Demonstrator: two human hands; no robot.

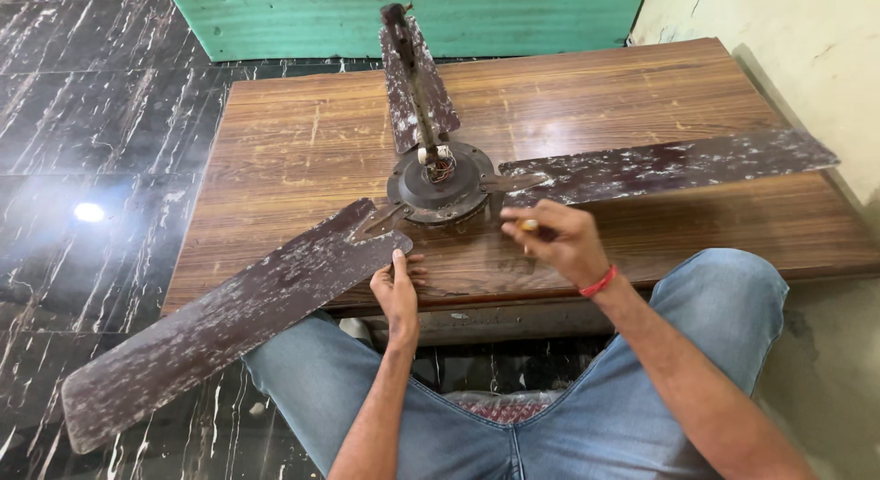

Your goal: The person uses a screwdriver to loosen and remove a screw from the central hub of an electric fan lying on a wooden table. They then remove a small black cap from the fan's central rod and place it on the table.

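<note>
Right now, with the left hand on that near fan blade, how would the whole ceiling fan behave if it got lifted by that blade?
Probably awkward. The fan has a metal motor hub, so it likely feels heavy at the centre. The near blade is long and thin and juts past the table edge, so it may flex. The left hand grips only its edge; the flaking surface could slip.

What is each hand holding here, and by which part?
Left hand grips the near fan blade at its inner edge. Right hand pinches a small yellowish-tipped object; what it is cannot be told.
</note>
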